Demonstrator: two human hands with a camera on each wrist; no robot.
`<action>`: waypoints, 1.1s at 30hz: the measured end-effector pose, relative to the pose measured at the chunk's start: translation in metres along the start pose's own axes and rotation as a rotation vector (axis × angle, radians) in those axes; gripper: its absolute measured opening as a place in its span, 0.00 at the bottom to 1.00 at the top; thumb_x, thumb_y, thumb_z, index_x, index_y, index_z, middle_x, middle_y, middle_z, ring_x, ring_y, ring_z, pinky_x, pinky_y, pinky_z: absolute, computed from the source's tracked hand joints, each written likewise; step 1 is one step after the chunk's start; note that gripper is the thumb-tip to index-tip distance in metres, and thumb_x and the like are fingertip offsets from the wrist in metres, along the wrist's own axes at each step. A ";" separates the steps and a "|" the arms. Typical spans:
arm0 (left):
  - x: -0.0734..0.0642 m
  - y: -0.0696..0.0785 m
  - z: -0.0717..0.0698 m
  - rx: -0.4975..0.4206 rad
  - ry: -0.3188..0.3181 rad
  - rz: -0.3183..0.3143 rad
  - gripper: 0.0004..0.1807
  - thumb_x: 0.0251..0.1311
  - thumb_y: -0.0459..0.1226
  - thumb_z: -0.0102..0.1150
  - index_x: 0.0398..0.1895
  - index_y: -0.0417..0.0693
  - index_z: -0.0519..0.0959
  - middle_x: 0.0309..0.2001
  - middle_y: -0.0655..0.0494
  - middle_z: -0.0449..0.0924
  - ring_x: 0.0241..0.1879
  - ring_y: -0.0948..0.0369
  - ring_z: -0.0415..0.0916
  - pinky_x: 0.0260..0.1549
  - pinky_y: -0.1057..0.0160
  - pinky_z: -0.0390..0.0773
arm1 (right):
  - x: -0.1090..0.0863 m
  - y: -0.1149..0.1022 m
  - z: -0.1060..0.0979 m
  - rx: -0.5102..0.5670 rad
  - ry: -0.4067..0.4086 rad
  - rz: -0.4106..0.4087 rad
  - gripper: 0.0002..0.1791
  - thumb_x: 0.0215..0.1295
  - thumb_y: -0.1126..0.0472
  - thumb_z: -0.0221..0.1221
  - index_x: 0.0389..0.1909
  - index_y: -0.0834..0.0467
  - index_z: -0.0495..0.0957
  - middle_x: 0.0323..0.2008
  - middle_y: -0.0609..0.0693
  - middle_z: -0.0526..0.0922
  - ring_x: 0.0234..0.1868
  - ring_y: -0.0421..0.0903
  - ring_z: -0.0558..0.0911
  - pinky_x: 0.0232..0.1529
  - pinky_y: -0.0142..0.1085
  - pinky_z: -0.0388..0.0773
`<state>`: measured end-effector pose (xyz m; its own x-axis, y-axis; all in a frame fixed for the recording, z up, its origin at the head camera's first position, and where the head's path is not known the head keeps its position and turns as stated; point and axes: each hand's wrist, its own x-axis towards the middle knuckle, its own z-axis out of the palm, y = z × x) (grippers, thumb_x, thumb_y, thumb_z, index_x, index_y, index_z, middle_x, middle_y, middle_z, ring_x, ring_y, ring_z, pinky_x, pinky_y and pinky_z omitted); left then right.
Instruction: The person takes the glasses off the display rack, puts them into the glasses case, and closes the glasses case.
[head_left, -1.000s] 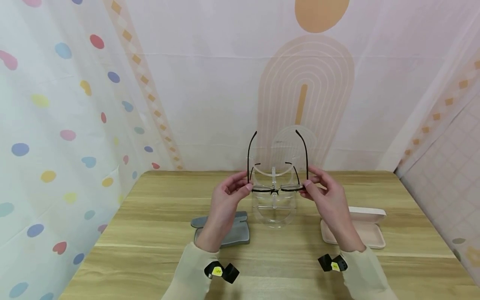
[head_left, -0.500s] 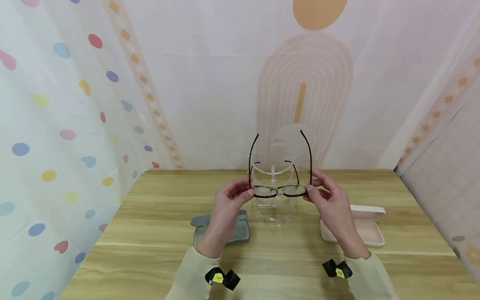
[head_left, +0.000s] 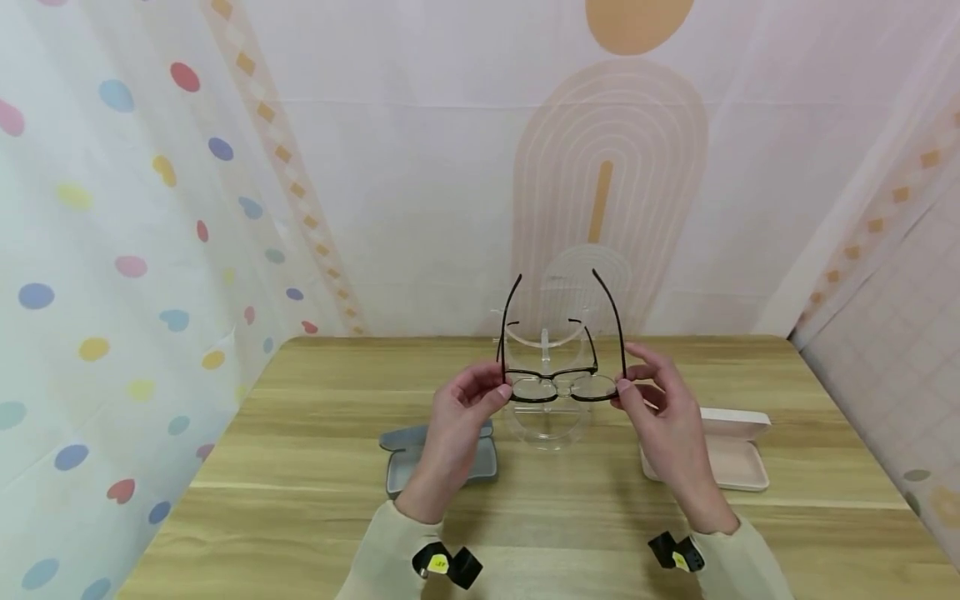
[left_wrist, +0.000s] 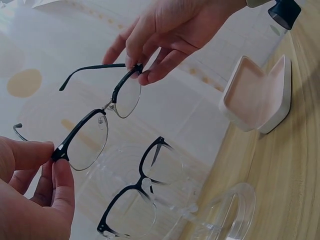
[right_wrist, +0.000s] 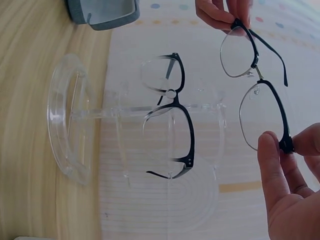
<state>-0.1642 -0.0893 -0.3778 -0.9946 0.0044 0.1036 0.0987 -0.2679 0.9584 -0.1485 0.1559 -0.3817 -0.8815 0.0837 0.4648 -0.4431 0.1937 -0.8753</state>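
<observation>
A pair of black half-rim eyeglasses, temple arms unfolded, is held up in front of a clear plastic display stand, apart from it. Because those arms point towards the stand, bringing it closer could snag it or knock the black-to-clear eyeglasses resting there. The left hand and right hand each pinch one frame corner, thumb and fingers closed to its thickness; uneven pulling could twist the frame.

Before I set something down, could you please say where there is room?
The wooden tabletop is bare left of the open grey glasses case and right of the pale pink case. Crowded: the clear plastic stand, near which the left hand and right hand hold black-rimmed glasses.
</observation>
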 end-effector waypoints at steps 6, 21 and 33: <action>-0.003 -0.001 0.000 0.034 0.000 -0.012 0.17 0.64 0.23 0.64 0.56 0.28 0.78 0.44 0.52 0.84 0.44 0.59 0.80 0.47 0.66 0.81 | -0.005 0.001 0.000 -0.020 0.004 0.002 0.20 0.74 0.73 0.56 0.64 0.60 0.76 0.41 0.58 0.78 0.37 0.43 0.87 0.42 0.34 0.86; -0.003 -0.008 -0.005 0.051 -0.001 -0.010 0.17 0.65 0.24 0.63 0.56 0.28 0.78 0.48 0.44 0.83 0.45 0.59 0.81 0.48 0.66 0.81 | -0.013 0.005 0.005 -0.079 0.020 -0.034 0.12 0.74 0.73 0.57 0.54 0.66 0.82 0.44 0.56 0.81 0.40 0.35 0.86 0.42 0.29 0.85; -0.006 -0.010 -0.005 0.067 0.028 -0.013 0.14 0.65 0.25 0.64 0.54 0.35 0.82 0.47 0.46 0.84 0.45 0.60 0.81 0.49 0.66 0.81 | -0.014 0.002 0.004 -0.087 0.008 -0.025 0.13 0.73 0.73 0.57 0.52 0.61 0.85 0.45 0.56 0.82 0.42 0.37 0.86 0.42 0.27 0.84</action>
<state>-0.1596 -0.0914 -0.3889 -0.9962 -0.0199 0.0849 0.0872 -0.2025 0.9754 -0.1377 0.1513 -0.3903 -0.8688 0.0859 0.4877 -0.4488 0.2798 -0.8487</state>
